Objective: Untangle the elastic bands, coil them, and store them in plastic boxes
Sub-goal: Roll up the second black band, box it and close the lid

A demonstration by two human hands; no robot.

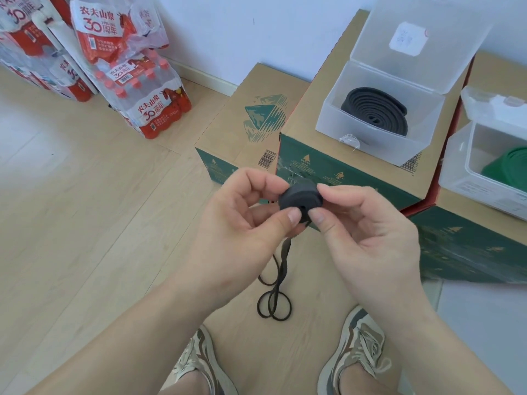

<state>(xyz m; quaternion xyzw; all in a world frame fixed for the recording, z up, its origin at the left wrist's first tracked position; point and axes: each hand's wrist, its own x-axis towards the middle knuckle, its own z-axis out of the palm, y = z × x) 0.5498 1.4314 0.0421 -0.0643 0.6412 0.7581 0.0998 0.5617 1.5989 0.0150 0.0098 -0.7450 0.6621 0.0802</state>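
Black band coil (pixel 299 196) pinched between left hand (pixel 251 212), right hand (pixel 368 229); both grips clamped.

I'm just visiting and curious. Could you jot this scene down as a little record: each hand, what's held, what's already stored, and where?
Left hand: pinches the small black coil
Right hand: pinches the same coil from the other side
Loose end: hangs down and loops on the floor
Open box: holds a coiled black band
Second box: holds a green band
Support: both boxes sit on cardboard cartons
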